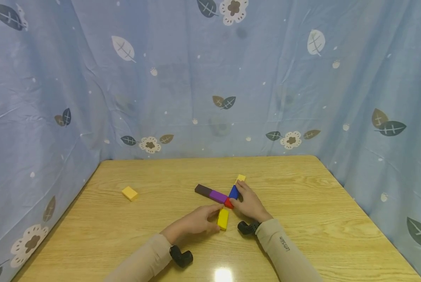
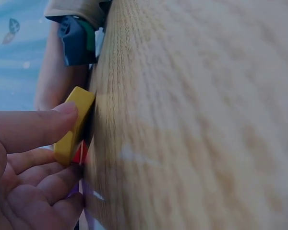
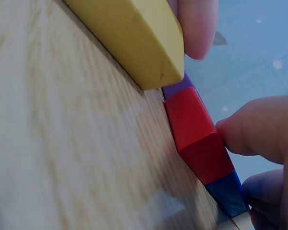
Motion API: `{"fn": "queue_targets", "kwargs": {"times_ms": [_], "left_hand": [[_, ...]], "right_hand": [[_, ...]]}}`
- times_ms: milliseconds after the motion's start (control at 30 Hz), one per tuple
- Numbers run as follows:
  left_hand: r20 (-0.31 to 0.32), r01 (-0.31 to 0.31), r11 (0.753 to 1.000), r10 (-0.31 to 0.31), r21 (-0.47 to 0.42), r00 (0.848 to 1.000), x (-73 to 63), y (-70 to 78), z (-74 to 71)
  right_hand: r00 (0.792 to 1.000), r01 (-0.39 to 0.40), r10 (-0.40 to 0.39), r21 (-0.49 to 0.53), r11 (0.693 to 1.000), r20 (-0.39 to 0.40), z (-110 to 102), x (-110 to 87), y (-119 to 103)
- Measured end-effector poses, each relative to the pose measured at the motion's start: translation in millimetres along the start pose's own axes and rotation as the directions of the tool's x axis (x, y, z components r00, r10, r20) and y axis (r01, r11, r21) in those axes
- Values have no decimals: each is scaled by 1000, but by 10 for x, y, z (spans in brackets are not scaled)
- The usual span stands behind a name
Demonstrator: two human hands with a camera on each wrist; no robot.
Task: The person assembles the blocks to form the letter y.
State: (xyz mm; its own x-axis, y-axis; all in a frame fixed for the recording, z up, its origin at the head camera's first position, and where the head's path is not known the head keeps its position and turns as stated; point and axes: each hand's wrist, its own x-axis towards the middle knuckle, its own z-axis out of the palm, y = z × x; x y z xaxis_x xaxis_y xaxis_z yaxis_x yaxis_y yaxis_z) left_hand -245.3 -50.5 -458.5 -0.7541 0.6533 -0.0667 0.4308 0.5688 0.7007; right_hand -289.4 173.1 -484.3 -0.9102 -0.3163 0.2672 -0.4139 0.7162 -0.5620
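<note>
My left hand pinches a yellow block between thumb and fingers, just on the near side of a red block. The thumb lies against this yellow block in the left wrist view. My right hand rests over the other arm of the blocks. Its thumb touches the red block, and a finger touches the blue block. A fingertip reaches a pale yellow block at the far end. Purple and dark brown blocks run left from the red one.
A lone orange-yellow block lies on the left part of the wooden table. Blue patterned curtains stand behind the table and at both sides. Both wrists carry black cameras.
</note>
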Motion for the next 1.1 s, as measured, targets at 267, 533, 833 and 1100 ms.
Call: {"fn": "queue_targets", "kwargs": {"times_ms": [267,533,833,1100], "left_hand": [[-13,-6,999,6,51,1000,38,-14,20],[-20,-7,998,9,65,1000,54,-21,10],[-45,10,999,-7,52,999,56,-32,25],[-55,-2,998,5,57,998,83,-16,42]], "right_hand": [[1000,-2,2,0,1000,-1,5,-7,-7],[1000,-9,9,-9,1000,8,-2,-5,-14],[1000,-18,18,-5,1000,14,-11,-3,-25],[999,-31,31,-1,1000,25,-18,4,-14]]}}
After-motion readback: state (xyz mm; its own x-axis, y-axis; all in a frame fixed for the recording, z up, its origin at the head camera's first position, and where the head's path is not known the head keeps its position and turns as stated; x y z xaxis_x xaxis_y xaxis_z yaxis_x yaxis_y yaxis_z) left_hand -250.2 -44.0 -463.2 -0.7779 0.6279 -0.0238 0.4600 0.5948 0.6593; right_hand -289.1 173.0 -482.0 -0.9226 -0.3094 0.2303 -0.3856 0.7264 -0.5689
